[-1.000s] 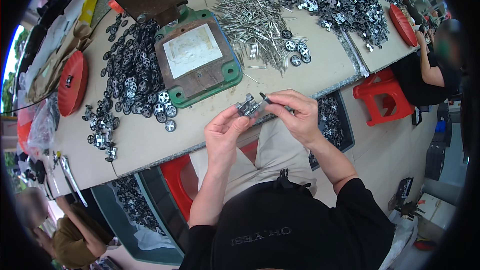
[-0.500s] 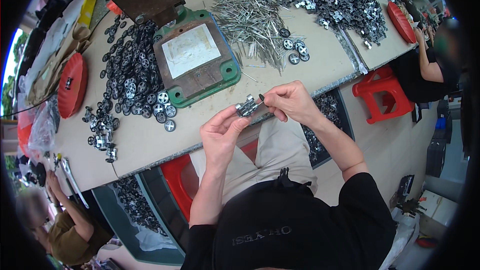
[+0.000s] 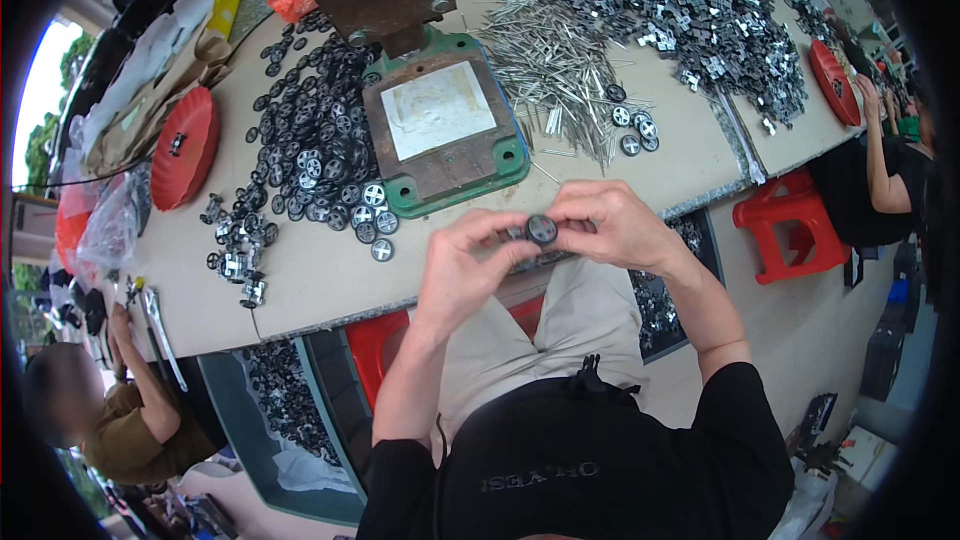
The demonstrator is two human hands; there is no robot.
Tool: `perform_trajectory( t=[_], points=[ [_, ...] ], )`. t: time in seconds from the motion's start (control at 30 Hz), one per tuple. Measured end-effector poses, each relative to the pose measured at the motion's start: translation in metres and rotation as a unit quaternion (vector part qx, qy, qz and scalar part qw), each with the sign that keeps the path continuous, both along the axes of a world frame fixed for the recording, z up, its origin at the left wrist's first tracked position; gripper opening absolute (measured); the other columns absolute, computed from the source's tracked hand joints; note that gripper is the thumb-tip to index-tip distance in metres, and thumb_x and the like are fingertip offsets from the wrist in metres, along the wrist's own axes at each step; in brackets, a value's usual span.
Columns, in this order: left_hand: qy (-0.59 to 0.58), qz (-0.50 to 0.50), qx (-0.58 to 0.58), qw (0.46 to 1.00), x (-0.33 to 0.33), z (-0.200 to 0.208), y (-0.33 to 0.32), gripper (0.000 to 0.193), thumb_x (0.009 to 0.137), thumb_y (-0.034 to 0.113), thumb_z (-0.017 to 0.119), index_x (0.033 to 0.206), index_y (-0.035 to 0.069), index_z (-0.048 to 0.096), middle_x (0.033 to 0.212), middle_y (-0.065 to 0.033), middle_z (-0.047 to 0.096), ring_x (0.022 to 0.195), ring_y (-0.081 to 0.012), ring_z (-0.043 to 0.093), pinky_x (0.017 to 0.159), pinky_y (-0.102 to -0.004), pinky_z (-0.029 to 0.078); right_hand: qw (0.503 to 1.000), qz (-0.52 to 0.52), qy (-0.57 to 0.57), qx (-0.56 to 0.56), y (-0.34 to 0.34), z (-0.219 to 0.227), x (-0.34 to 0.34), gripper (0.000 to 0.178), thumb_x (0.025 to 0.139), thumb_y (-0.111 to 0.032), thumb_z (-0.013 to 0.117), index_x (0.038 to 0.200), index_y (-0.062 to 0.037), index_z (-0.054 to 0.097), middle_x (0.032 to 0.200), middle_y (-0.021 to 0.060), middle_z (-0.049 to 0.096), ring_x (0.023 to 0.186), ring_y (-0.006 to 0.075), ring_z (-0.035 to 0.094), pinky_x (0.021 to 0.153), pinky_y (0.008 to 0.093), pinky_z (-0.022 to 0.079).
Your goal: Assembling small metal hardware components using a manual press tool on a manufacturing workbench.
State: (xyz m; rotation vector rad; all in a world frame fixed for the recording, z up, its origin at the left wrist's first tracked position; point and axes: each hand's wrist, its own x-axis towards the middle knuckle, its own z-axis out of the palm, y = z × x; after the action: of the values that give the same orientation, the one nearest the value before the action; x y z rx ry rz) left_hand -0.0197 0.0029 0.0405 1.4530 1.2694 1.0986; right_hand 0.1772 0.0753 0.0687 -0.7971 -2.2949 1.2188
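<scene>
Over the table's front edge, my left hand (image 3: 470, 258) is closed around a small wheeled chassis, mostly hidden by the fingers. My right hand (image 3: 612, 224) pinches a small black wheel (image 3: 541, 230) from the right. The wheel's spoked face is turned up, against the left fingertips. Beyond my hands, a few loose wheels (image 3: 374, 194) lie at the near edge of a large pile of black wheels (image 3: 335, 110). Left of that pile is a cluster of wheeled metal chassis (image 3: 240, 246).
A press with a green base (image 3: 455, 198) stands mid-table. Behind it lie metal pins (image 3: 550, 50) and black and silver clips (image 3: 690, 15). Red dishes (image 3: 190, 160) sit at both sides. A teal bin (image 3: 222, 395) and a red stool (image 3: 790, 223) stand below. Other people work left and right.
My hands have come together, and the wheel now shows its face instead of its edge. The chassis has turned and is mostly covered by my fingers. My view has shifted slightly left.
</scene>
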Motion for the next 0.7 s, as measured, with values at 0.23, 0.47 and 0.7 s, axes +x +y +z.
perform_trajectory(
  t=[0.23, 0.47, 0.7],
  points=[
    [-0.046, 0.246, 0.110, 0.962, -0.046, 0.019, 0.087, 0.024, 0.075, 0.003, 0.069, 0.097, -0.004, 0.065, 0.082, -0.0036, 0.066, 0.071, -0.0066, 0.057, 0.066, -0.0195, 0.045, 0.993, -0.099, 0.014, 0.070, 0.045, 0.017, -0.006, 0.018, 0.078, -0.014, 0.067, 0.090, -0.0002, 0.065, 0.078, 0.0080, 0.062, 0.062, 0.0157, 0.056, 0.058, 0.0269, 0.045],
    [0.033, 0.287, 0.093, 0.953, -0.066, -0.014, 0.119, 0.029, 0.071, 0.011, 0.070, 0.097, -0.002, 0.067, 0.084, -0.0114, 0.068, 0.073, -0.0140, 0.063, 0.069, -0.0262, 0.048, 0.986, -0.101, -0.025, 0.132, 0.074, 0.030, 0.019, 0.019, 0.080, -0.017, 0.066, 0.089, 0.0000, 0.066, 0.077, 0.0088, 0.063, 0.063, 0.0156, 0.056, 0.059, 0.0280, 0.046],
    [0.125, 0.294, 0.140, 0.937, -0.065, -0.011, 0.113, 0.027, 0.070, 0.011, 0.071, 0.093, -0.002, 0.067, 0.094, -0.0165, 0.064, 0.076, -0.0228, 0.066, 0.069, -0.0311, 0.049, 0.928, -0.096, -0.081, 0.351, 0.132, 0.147, 0.017, 0.024, 0.084, -0.019, 0.062, 0.103, -0.0042, 0.066, 0.083, 0.0052, 0.066, 0.073, 0.0168, 0.063, 0.065, 0.0279, 0.050]
  ],
)
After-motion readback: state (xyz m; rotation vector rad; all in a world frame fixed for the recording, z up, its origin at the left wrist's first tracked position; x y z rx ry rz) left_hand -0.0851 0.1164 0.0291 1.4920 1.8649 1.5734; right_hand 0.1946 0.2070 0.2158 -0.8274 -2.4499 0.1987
